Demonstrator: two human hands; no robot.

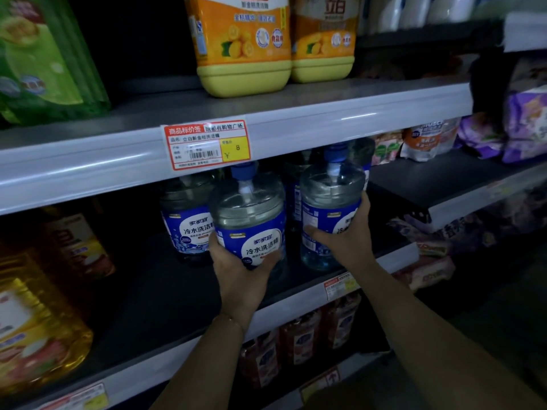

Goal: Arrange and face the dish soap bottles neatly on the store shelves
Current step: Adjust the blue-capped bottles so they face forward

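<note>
Blue-labelled clear dish soap bottles with blue caps stand on the dark middle shelf. All positions are noted from the red price tag on the grey rail above it.

Left grip: straight below the tag. It wraps the lower part of the left bottle, thumb on the label's left edge, fingers round the right. The label faces out and its white characters are readable. The hand hides the base, so I cannot tell if it rests on the shelf. A thin bracelet is on that wrist.

Right grip: below and right of the tag. It clasps the right bottle at label height, thumb across the front, fingers round the far side. This bottle is upright, its base near the shelf's front edge. Its label is turned partway, the small-print panel outward and the front panel mostly under the hand. The two held bottles are just beside each other, a narrow gap between them.

Below-left of the tag, farther back: a third bottle, label forward, untouched. Below-right, behind the gap: a fourth bottle, mostly hidden.

Above the tag: two orange-and-yellow jugs, side by side. Far up-left: a green bottle. Down-left: dim yellow bottles. One shelf lower, below-right: reddish bottles. Far right: purple packs.
</note>
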